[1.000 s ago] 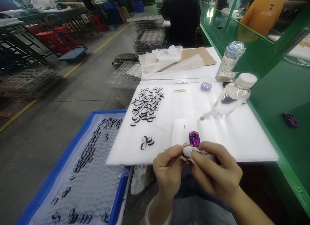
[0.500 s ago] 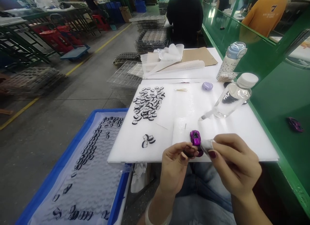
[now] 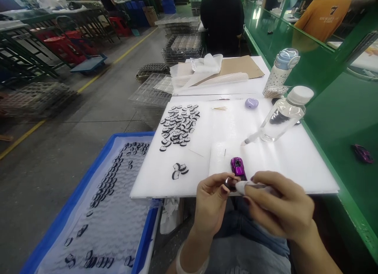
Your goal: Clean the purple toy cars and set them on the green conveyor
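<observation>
My left hand [image 3: 211, 201] pinches a small dark, shiny piece [image 3: 229, 182] at the near edge of the white foam sheet [image 3: 295, 163]. My right hand [image 3: 279, 207] is closed round a white cloth wrapped over a fingertip [image 3: 241, 186], and the cloth's tip touches that piece. A purple toy car [image 3: 238, 167] sits on the foam just beyond both hands. A heap of black-and-white pieces [image 3: 178, 126] lies further left on the sheet, with three more [image 3: 179, 170] nearer me.
A clear squeeze bottle [image 3: 282, 115] lies tilted on the foam at right, a spotted flask [image 3: 280, 71] behind it. A blue tray [image 3: 97, 211] of black pieces stands low at left. Another purple car [image 3: 364, 152] rests on the green bench. People work beyond.
My right hand drew apart to the right from my left hand, then came back, so the cloth-covered fingertip touches the small piece again.
</observation>
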`<move>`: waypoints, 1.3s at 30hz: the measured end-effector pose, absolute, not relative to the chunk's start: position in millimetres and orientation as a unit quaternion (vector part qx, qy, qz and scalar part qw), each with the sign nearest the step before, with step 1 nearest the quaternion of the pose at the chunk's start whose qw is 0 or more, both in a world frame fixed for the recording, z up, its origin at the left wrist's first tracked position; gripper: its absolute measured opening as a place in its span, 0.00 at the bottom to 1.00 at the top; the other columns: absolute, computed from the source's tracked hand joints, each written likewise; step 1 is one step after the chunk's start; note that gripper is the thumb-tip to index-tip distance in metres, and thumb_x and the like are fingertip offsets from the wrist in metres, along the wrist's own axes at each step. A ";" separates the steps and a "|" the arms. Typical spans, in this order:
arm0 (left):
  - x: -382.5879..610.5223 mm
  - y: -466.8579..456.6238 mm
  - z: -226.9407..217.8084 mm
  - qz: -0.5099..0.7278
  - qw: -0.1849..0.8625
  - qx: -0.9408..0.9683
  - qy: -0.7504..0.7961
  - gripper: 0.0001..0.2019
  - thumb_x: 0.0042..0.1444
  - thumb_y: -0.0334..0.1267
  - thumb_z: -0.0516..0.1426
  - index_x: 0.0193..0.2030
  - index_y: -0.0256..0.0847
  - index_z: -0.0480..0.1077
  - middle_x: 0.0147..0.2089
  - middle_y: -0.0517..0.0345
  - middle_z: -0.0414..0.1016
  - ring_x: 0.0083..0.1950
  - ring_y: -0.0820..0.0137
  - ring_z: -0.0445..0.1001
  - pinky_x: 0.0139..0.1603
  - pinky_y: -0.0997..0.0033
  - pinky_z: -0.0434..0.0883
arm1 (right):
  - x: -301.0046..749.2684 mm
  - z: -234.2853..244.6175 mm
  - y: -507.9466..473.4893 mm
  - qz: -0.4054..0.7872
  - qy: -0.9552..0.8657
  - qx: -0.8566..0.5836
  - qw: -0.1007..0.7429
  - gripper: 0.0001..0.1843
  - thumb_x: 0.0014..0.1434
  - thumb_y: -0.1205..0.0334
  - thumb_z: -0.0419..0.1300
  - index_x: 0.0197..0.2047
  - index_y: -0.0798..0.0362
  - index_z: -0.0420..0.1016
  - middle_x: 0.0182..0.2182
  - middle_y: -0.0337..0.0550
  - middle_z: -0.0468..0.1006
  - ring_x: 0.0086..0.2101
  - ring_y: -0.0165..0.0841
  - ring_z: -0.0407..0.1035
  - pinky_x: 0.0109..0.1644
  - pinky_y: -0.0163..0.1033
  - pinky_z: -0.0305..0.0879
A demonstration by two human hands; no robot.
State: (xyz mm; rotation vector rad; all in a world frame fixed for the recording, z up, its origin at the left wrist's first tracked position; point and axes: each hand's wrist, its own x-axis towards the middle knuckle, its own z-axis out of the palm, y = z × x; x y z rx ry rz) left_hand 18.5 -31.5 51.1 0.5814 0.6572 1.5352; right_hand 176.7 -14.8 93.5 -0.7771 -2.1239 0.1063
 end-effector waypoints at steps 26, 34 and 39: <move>-1.0 -20.2 43.0 0.470 0.175 0.720 0.481 0.11 0.58 0.30 0.64 0.48 0.37 0.77 0.42 0.55 0.76 0.44 0.70 0.77 0.46 0.73 0.78 | 183.0 64.0 -9.7 0.267 -0.724 -0.529 0.354 0.04 0.61 0.67 0.62 0.37 0.54 0.79 0.29 0.39 0.74 0.27 0.26 0.69 0.27 0.30 0.63; -2.0 -18.0 43.4 0.442 0.193 0.712 0.510 0.10 0.62 0.31 0.61 0.50 0.41 0.77 0.56 0.48 0.77 0.48 0.65 0.79 0.52 0.62 0.80 | 182.5 63.6 -10.5 0.262 -0.734 -0.521 0.349 0.03 0.61 0.65 0.62 0.37 0.54 0.77 0.30 0.39 0.73 0.24 0.25 0.67 0.24 0.31 0.61; 0.2 -18.3 45.1 0.434 0.193 0.714 0.515 0.11 0.61 0.31 0.60 0.50 0.41 0.76 0.56 0.48 0.78 0.55 0.61 0.78 0.56 0.59 0.79 | 179.5 64.9 -8.4 0.260 -0.741 -0.523 0.331 0.03 0.62 0.66 0.61 0.36 0.54 0.76 0.29 0.38 0.72 0.23 0.25 0.65 0.23 0.30 0.59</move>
